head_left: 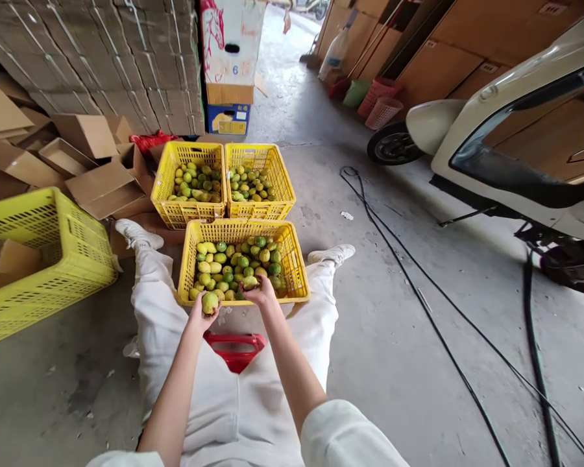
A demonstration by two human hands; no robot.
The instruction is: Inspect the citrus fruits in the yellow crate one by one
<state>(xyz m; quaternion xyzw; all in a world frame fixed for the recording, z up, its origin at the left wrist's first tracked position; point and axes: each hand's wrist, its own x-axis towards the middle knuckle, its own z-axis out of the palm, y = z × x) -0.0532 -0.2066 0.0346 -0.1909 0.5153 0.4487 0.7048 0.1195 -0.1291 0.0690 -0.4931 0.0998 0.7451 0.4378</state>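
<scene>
Floor: grey concrete [399, 363], stained and scuffed, spreading out to the right of the right hand [263, 292] and running on ahead of it to a bright doorway
Room: strapped cardboard stack [102, 58] beyond and left of the left hand [202, 316]; loose cardboard boxes [104, 188] below it; white scooter [462, 136] far to the right of the right hand
Near crate: yellow, its right rim [300, 269] right of the right hand; its front edge passes just ahead of the left hand and under the right
Far crates: left one [189, 215] and right one [260, 210], side by side beyond both hands, fruit in each
Side room: lime crate [85, 246] well left of the left hand; concrete between right shoe [333, 254] and black cables [421, 298]
Left hand: grasping a round green-yellow fruit [210, 302]
Right hand: grasping a second fruit [250, 283], over the near crate's fruit
</scene>
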